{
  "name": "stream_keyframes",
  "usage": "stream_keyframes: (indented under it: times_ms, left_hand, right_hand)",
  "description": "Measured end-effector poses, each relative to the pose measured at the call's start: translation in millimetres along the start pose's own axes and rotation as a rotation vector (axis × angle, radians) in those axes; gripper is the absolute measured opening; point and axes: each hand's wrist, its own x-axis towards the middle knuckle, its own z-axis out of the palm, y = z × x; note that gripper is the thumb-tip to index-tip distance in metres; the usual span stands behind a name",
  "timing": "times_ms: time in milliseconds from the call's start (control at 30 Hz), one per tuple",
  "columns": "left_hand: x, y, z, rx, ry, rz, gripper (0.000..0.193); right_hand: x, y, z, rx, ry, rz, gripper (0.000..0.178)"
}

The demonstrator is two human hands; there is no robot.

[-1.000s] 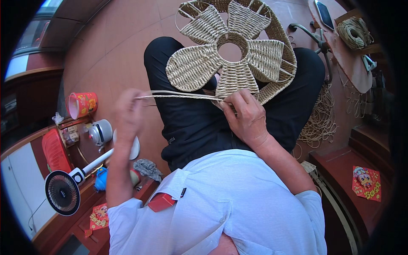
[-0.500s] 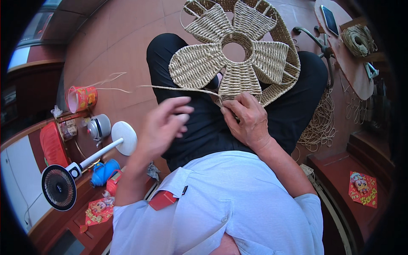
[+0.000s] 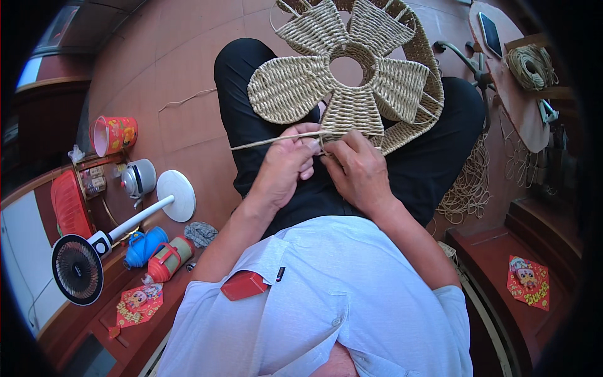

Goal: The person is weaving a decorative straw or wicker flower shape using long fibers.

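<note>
Across my knees lies a woven straw flower-shaped piece [image 3: 289, 91] with several petals around an open ring in its middle. Its nearest petal [image 3: 352, 113] points toward me. At that petal's lower edge, my left hand [image 3: 284, 164] is closed, thumb and fingers pinched at a straw cord [image 3: 260, 143] that runs out to the left over the fingers. Beside it my right hand [image 3: 361, 168] is closed on the petal's lower edge, fingertips close to the left hand's. The exact spot between the fingertips is partly hidden.
A straw cord coil [image 3: 529, 66] and a phone [image 3: 490, 32] lie on a board at the right. Loose cord [image 3: 470, 179] heaps on the floor beside my right knee. On the left stand a fan [image 3: 77, 270], a red bucket [image 3: 116, 135], a kettle [image 3: 139, 177] and thermos flasks [image 3: 168, 259].
My left hand has come in from the left to the petal's lower edge and now pinches the cord. The cord's loose end has swung downward. My right hand stays at the petal's edge.
</note>
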Motion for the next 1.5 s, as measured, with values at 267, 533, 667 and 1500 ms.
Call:
stream_keyframes:
  times_ms: [267,533,667,1500]
  left_hand:
    - [-18,77,-33,-0.103,0.090,0.032,0.020]
    - [-70,92,-7,0.051,0.083,-0.034,0.026]
    - [-99,116,-16,0.089,0.106,0.110,0.042]
    - [-86,184,-129,1.433,0.374,0.827,0.021]
  right_hand:
    - [9,-10,18,0.121,-0.085,0.075,0.021]
    - [15,-14,8,0.075,-0.012,-0.026,0.022]
    - [18,-17,9,0.115,-0.012,-0.085,0.017]
    - [10,7,-24,0.708,0.106,0.562,0.019]
